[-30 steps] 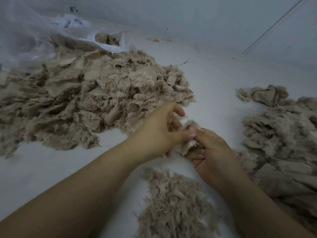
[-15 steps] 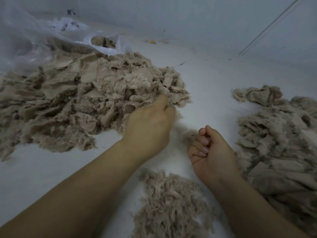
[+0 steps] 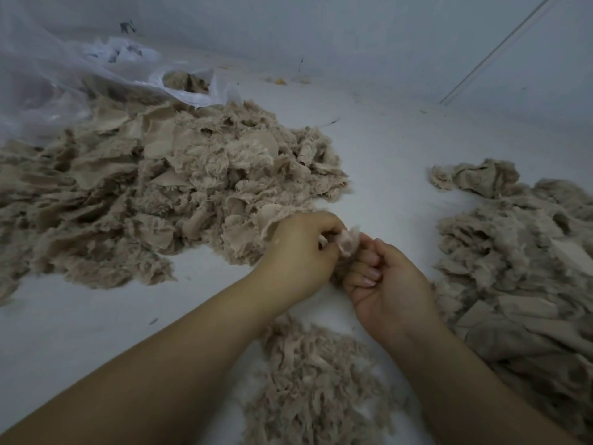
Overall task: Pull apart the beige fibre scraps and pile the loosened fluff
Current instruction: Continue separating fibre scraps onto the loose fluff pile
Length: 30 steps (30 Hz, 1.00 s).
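Note:
A small beige fibre scrap is held between both hands at the centre. My left hand pinches its left side with curled fingers. My right hand has its fingers curled, thumb and fingertips against the scrap's right edge. A large heap of beige scraps spreads to the left, its near edge touching my left hand. A small pile of loosened fluff lies below my hands, between my forearms. Another heap of beige scraps fills the right side.
A crumpled clear plastic bag with more scraps inside lies at the back left. Everything rests on a white surface that meets a pale wall at the back. Small bits of debris lie near the wall.
My left hand reached into the left heap while the right hand waited with curled fingers. It has come back with a fresh scrap, and both hands now hold it.

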Tool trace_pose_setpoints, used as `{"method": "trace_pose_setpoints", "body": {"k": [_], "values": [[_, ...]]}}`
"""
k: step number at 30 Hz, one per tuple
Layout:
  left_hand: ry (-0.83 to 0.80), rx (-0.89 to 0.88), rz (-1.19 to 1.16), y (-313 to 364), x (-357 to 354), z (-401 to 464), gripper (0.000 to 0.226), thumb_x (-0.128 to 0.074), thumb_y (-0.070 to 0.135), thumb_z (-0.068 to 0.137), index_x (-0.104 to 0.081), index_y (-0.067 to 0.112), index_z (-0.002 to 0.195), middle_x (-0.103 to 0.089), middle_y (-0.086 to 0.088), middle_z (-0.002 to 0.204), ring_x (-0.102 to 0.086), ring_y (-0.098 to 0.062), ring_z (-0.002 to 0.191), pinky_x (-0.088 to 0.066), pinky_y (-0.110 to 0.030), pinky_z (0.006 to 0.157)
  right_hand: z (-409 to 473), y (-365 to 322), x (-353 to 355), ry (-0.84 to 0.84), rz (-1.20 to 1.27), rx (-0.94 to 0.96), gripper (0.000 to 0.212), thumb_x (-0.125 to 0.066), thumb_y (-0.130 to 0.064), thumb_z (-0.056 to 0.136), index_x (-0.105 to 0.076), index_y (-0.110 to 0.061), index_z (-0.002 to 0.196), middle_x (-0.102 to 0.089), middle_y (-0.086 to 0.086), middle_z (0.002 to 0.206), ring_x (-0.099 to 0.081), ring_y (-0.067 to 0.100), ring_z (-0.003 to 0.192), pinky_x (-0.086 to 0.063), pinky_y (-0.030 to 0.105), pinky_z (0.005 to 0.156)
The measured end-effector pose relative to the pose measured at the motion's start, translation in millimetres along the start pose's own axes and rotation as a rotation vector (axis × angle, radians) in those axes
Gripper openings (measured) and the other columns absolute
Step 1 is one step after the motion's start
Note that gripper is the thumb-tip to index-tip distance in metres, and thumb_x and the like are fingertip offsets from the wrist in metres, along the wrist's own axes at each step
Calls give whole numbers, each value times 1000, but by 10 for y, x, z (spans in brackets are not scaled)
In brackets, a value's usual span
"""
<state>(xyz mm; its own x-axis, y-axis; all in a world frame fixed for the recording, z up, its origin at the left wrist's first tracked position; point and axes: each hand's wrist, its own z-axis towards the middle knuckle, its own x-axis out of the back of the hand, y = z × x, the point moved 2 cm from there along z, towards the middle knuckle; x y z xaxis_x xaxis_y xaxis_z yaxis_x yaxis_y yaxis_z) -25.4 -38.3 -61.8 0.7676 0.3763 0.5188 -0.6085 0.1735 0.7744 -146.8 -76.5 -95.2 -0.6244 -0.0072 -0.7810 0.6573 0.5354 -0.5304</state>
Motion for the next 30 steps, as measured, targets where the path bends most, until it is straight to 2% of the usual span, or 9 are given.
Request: {"method": "trace_pose_setpoints", "body": {"k": [3, 6, 12, 14, 16, 19, 23, 27, 30], "values": [[-60, 203, -357, 6, 30, -48, 15, -58, 2, 93, -60, 4, 78, -51, 9, 46, -44, -8, 37, -35, -20, 38, 17, 11, -6, -39, -82, -21, 18, -59, -22, 89, -56, -13, 74, -34, -6, 54, -28, 4, 39, -28, 16, 35], [-159, 298, -602, 37, 42, -82, 14, -53, 2, 95, -57, 4, 82, -57, -3, 50, -43, -15, 33, -28, -20, 34, 3, 17, -20, -123, -193, -33, 21, -69, -26, 78, -56, -12, 67, -40, -4, 56, -30, 3, 40, -30, 14, 36], [-120, 443, -861, -31, 46, -75, 9, -54, 9, 91, -57, 8, 83, -54, -10, 59, -47, -22, 35, -29, -22, 36, -24, 11, -32, -235, -334, 45, 32, -62, -21, 82, -55, -2, 107, -48, -1, 53, -37, 4, 37, -29, 13, 36], [-144, 435, -858, -53, 30, -91, 16, -64, 22, 91, -58, 8, 86, -56, -12, 64, -49, -23, 39, -33, -22, 37, -35, 21, -43, -270, -394, 61, 36, -62, -19, 83, -55, 2, 111, -53, 6, 55, -47, 13, 43, -30, 15, 38], [-88, 424, -811, -69, 18, -93, 16, -65, 17, 92, -59, 7, 82, -55, -14, 65, -50, -22, 40, -35, -22, 37, -41, 18, -47, -283, -428, 67, 31, -61, -15, 82, -56, 6, 105, -55, 12, 57, -50, 19, 47, -31, 17, 41], [29, 415, -818, -115, 34, -76, 12, -62, 1, 91, -59, 4, 80, -52, -9, 60, -52, -19, 40, -38, -23, 35, -18, 8, -33, -239, -311, 41, 13, -60, -8, 79, -55, -2, 90, -52, 6, 58, -40, 4, 37, -31, 14, 36], [30, 331, -830, -112, 68, -73, 11, -65, -8, 85, -61, 2, 82, -57, -10, 59, -56, -20, 44, -45, -25, 40, 7, -2, 2, -153, -186, 47, 7, -55, -2, 82, -52, -8, 80, -44, 0, 55, -32, 3, 37, -29, 15, 35], [158, 162, -656, -85, 87, -89, 18, -67, -11, 84, -62, 6, 82, -61, -8, 65, -59, -23, 50, -54, -31, 51, 10, 4, -23, -89, -112, -6, 18, -63, -20, 81, -48, -17, 73, -35, -7, 52, -26, 3, 37, -26, 16, 34], [190, 26, -501, -54, 90, -98, 19, -69, -7, 83, -64, 10, 80, -64, -3, 66, -62, -25, 57, -57, -41, 57, -14, 0, -40, -125, -151, -27, 21, -67, -33, 78, -60, -18, 66, -34, -7, 54, -25, 3, 39, -26, 16, 34]]}}
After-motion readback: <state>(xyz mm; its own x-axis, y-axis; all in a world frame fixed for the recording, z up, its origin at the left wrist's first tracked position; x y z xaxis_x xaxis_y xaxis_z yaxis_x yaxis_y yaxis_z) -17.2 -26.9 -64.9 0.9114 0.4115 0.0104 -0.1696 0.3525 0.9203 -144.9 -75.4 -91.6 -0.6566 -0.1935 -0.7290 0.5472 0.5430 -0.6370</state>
